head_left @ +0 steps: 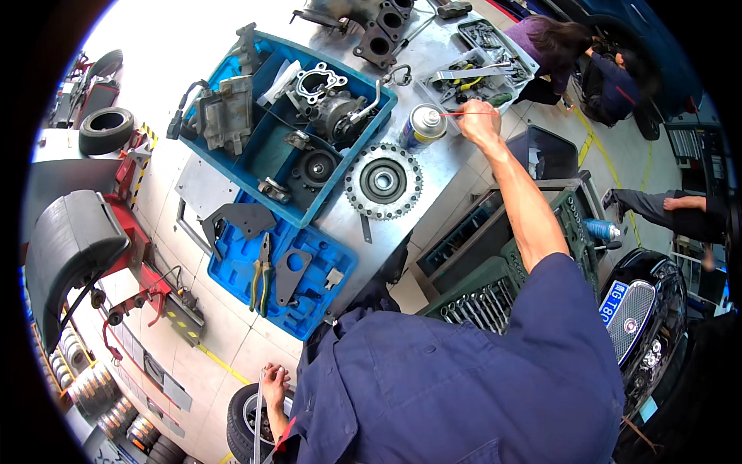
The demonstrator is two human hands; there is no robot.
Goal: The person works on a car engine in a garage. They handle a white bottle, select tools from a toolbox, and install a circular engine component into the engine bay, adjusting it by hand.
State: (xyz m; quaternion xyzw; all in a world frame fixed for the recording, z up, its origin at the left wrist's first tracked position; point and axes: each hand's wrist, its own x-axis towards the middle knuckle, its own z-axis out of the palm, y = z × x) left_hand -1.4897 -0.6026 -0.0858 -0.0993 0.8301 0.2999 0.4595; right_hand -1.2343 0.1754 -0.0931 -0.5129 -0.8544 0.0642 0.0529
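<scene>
Two hands: left hand [275, 387] gripping silver bar [259, 425]; right hand [479, 125] at red straw [454, 114], grip unclear. Sideways knock could topple aerosol can [422, 133] onto sprocket [384, 180].

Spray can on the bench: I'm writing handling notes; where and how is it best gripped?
Probably grip the spray can round its cylindrical body, below the red straw, from the right: it appears upright, with the blue crate on its left and the toothed wheel close on its near side.
</scene>
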